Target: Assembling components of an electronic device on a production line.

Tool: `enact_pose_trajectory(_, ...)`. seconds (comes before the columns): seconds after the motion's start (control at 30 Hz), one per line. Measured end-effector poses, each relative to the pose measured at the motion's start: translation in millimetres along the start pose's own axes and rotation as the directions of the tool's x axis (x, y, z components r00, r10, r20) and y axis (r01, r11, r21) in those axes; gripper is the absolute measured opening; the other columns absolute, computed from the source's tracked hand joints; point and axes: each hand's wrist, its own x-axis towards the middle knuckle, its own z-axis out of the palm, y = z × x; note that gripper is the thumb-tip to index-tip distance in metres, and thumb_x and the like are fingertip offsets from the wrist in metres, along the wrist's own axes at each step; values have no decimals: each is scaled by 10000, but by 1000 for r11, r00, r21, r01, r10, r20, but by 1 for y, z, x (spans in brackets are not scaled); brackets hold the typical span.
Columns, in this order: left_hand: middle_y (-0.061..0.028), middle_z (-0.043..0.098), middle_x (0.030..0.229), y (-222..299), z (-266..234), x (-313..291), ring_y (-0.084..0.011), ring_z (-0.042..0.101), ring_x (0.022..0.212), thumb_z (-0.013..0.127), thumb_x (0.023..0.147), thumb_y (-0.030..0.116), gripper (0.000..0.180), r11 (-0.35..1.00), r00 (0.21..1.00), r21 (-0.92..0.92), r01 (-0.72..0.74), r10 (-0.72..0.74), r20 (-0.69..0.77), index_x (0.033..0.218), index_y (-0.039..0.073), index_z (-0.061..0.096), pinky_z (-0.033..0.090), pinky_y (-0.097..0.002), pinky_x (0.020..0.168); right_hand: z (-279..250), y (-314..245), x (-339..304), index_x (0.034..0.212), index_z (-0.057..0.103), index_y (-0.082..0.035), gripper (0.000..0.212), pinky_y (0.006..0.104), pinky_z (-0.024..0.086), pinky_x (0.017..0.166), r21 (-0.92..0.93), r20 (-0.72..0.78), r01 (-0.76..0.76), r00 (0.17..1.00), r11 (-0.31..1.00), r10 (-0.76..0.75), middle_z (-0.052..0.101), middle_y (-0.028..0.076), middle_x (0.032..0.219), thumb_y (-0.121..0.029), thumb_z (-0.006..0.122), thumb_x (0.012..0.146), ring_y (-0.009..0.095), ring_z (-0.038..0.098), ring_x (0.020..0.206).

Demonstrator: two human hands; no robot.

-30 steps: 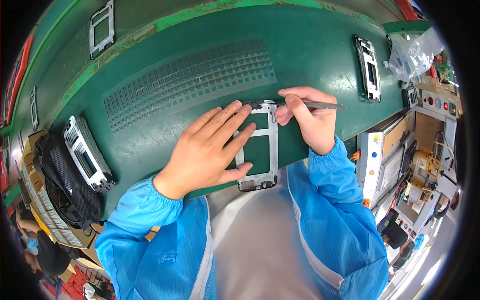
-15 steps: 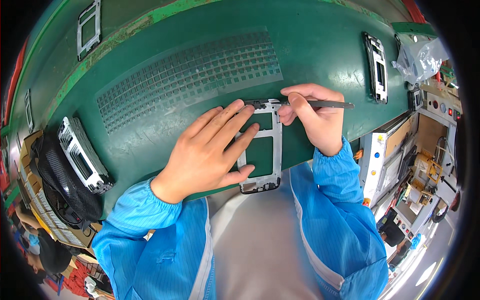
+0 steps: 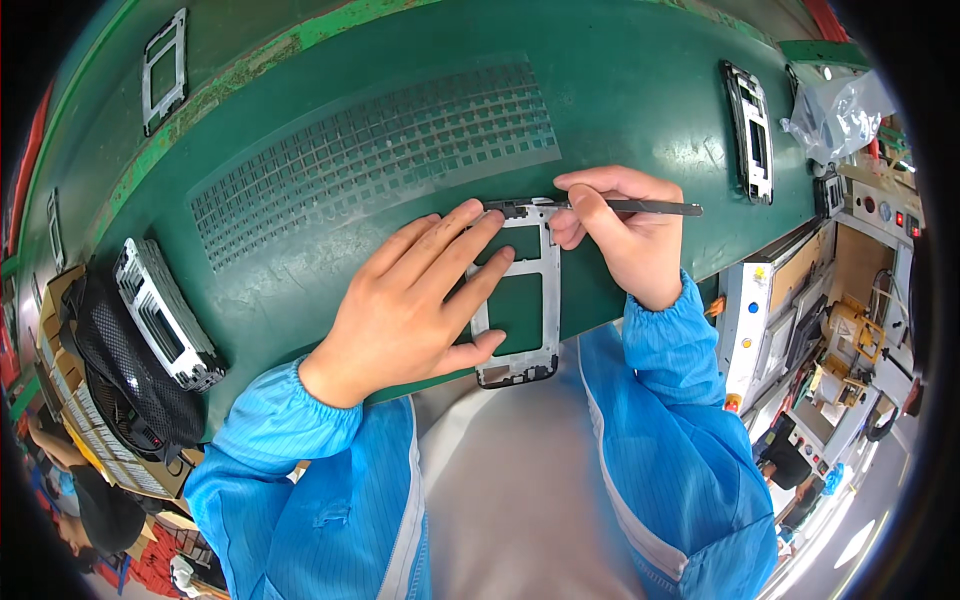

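Observation:
In front of me a phone mid-frame (image 3: 547, 310), silver with black ends and large openings, lies over the near edge of the green table. My left hand (image 3: 400, 300) rests across its left side, fingers spread, fingertips on the top end and left rail. My right hand (image 3: 625, 225) is closed round dark tweezers (image 3: 665, 208) held nearly level, their back end pointing right. The tips are at the frame's top right corner, mostly hidden by my fingers. Whether they grip a small part I cannot tell. Beyond lies a clear sheet (image 3: 375, 150) with rows of small dark pieces.
A stack of similar frames (image 3: 165, 315) stands at left beside a black mesh bag (image 3: 125, 360) and a cardboard box (image 3: 85, 415). More frames (image 3: 750, 135) are at right, near a clear plastic bag (image 3: 840, 115). Another frame (image 3: 165, 72) lies past the green rail (image 3: 240, 75).
The frame past the rail has shifted toward the lower left of the view. My hands, the tweezers and the mid-frame hold almost the same pose.

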Motion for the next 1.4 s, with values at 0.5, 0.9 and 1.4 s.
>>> enact_pose_trajectory(0.5, -112, 592, 1393, 1, 0, 1, -321, 558, 1293, 787, 666, 361, 621, 1000, 1000, 9, 9, -10, 27, 1224, 106, 690, 477, -450, 1015, 1, 0, -2, 1014, 716, 61, 138, 288, 599, 628, -18, -5, -3, 1000, 1000, 3, 729, 151, 770, -12, 646, 920, 174, 716, 678)
enact_pose_trajectory(0.9, -76, 546, 1436, 8, -6, 9, -299, 518, 1280, 749, 675, 374, 683, 999, 996, 48, 25, -29, 82, 1292, 109, 627, 416, -459, 1014, -12, 3, -14, 992, 714, 61, 148, 262, 550, 570, 66, -175, 78, 982, 995, -65, 712, 128, 731, -42, 625, 934, 139, 658, 600)
enact_pose_trajectory(1.4, -163, 511, 1452, 23, -7, 16, -398, 450, 1291, 706, 723, 340, 703, 984, 988, 167, -64, 39, 151, 1319, -3, 558, 324, -533, 1076, -372, 22, -266, 1028, 697, -19, 368, 458, 526, 853, -430, -861, -738, 160, 521, -484, 709, 247, 1033, -356, 552, 998, 455, 655, 989)
